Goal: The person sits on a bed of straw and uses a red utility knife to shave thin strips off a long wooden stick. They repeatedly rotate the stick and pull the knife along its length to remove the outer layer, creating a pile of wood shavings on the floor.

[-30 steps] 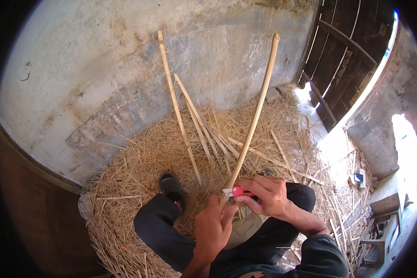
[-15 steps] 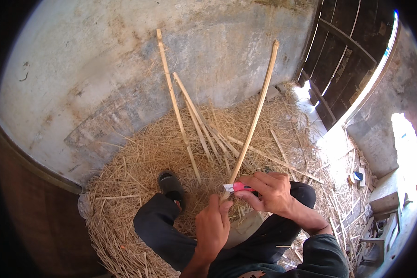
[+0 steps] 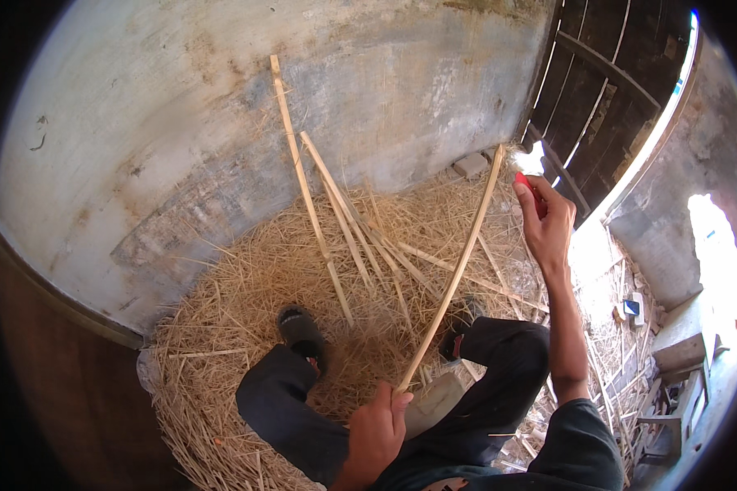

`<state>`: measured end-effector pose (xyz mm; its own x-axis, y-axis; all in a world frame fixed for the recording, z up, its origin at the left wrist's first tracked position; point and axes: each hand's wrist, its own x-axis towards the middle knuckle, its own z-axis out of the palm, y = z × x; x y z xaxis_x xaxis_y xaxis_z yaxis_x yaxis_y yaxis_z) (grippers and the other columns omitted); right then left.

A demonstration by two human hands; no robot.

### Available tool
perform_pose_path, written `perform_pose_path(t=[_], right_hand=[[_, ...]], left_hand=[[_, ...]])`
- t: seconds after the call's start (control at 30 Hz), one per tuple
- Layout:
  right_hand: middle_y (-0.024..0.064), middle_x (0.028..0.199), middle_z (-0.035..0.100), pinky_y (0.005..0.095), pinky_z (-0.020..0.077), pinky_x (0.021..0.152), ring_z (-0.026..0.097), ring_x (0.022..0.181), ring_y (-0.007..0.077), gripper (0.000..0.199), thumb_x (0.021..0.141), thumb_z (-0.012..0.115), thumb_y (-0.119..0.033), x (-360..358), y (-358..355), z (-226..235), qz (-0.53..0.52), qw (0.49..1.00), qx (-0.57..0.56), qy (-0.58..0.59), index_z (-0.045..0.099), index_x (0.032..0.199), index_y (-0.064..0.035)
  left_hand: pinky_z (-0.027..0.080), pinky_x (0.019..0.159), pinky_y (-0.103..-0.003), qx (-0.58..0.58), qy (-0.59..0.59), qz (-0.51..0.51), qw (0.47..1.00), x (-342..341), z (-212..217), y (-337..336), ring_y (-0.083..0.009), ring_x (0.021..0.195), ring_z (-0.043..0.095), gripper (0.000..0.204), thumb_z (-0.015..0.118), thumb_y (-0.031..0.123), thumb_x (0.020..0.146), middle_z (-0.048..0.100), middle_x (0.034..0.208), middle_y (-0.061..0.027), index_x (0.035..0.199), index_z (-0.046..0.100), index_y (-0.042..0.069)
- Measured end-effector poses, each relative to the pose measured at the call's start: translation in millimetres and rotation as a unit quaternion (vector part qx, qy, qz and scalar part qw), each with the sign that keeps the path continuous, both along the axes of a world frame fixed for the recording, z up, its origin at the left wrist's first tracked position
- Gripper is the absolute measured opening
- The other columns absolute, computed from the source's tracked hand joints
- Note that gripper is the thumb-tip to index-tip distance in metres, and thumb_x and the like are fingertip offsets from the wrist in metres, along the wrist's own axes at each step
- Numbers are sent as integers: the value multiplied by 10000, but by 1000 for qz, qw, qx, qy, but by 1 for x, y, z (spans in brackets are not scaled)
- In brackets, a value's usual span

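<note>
My left hand (image 3: 377, 434) is closed around the near end of a long, pale bamboo strip (image 3: 450, 282), just in front of my lap. The strip slants away to the right and its far end stands up near the wall. My right hand (image 3: 546, 221) is stretched far forward, closed on a red-handled cutter knife (image 3: 529, 190). The knife is close to the far end of the strip, slightly right of it, with a small gap showing. I cannot make out its blade clearly.
Shavings and straw-like slivers (image 3: 246, 327) cover the floor. Several bamboo strips (image 3: 307, 188) lean on the stained wall (image 3: 221, 106). My sandalled foot (image 3: 303, 331) rests on the left. A dark plank door (image 3: 606, 90) and a low wooden stool (image 3: 667, 417) stand at right.
My right hand with the knife has moved from beside my left hand out to the strip's far end. The strip's far end has swung lower and slightly right.
</note>
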<state>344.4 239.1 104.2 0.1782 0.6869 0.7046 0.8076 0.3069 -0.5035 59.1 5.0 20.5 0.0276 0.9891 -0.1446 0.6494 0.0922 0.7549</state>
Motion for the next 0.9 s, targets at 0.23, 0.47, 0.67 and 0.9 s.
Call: perform_pose_path(t=[0.23,0.47,0.67,0.9], right_hand=[[81,811,751,361,525,589,680,637,173,290,1045,704,-302,-29,-40,-26,173,979,-107,11,768,1175,-50],[14,804,679,358,523,528,677,599,221,307,926,825,-323,-74,-97,-62,342,932,-46,-116,763,1151,-124],[2,736,613,348,494,497,637,556,195,350,878,863,-357,-82,-105,-55,343,930,-24,-127,767,1118,-121],[-6,718,607,344,485,480,633,544,190,343,859,879,-357,-79,-107,-51,332,932,-26,-143,775,1094,-130]], left_hand=[[438,607,-521,68,-100,38,992,-14,-8,26,-434,649,620,291,453,243,1151,590,706,-212,1065,607,12],[471,606,-444,159,-88,27,983,-9,15,42,-354,623,640,271,503,200,1139,637,734,-174,1178,672,-8],[485,599,-398,170,-106,31,979,-2,23,44,-285,615,653,286,556,239,1131,681,782,-156,1193,689,-7],[514,599,-472,161,-116,28,980,-3,25,45,-413,660,694,269,615,250,1106,683,766,-206,1211,665,8]])
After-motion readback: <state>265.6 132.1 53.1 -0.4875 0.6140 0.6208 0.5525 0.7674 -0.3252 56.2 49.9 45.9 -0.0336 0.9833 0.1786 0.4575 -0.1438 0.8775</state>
